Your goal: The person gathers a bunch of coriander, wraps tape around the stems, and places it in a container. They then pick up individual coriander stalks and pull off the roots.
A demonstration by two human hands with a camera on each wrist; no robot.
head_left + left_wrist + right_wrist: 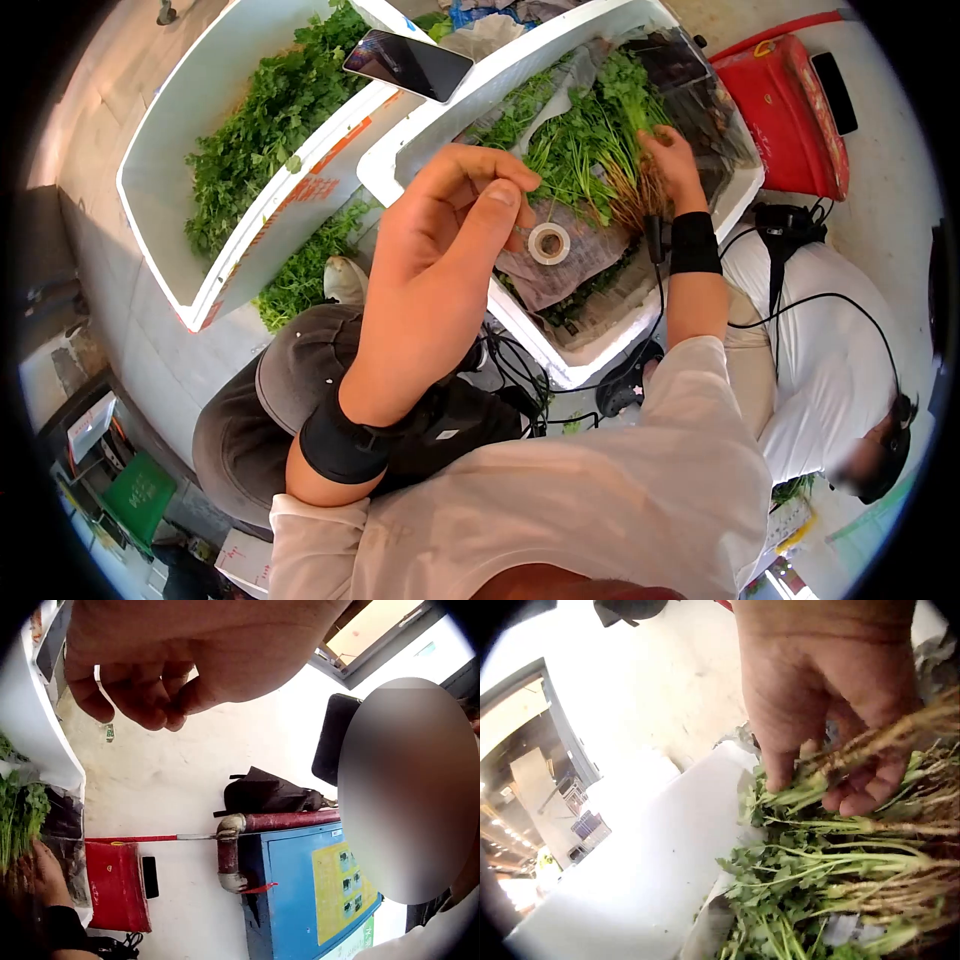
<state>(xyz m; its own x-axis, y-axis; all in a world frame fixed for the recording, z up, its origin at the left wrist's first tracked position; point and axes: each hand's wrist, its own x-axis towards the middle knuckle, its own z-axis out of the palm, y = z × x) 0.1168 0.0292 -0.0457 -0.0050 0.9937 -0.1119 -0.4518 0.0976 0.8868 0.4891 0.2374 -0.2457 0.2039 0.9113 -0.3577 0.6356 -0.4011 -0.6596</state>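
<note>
My right hand (672, 165), at two o'clock, is clamped on a bunch of green leafy herbs with pale stems and brown stringy roots (814, 784) — thumb on one side, fingers on the other, close to the root end. Its leaves point toward nine o'clock in my right wrist view, its roots toward three.

The bunch is at the one-to-two o'clock side of an open white foam box (520, 62), above more loose green stalks (570, 150) in there. My left hand (430, 230) hangs near the centre, in front of that box, fingers bent in and drawn together with the thumb; whether anything thin is pinched there I cannot tell. Just past my left fingertips, at three o'clock from them, shows a small pale roll of tape (564, 243), seen against a greyish-brown sheet (575, 275) in the box; I cannot tell if I touch it.

At ten o'clock stands a second white foam box with orange-red printing (165, 190), heaped with green leaves (270, 120). A black smartphone (408, 65) lies toward eleven-thirty, on the rims — between the two boxes. A person in a white top (830, 310) is at three o'clock.
</note>
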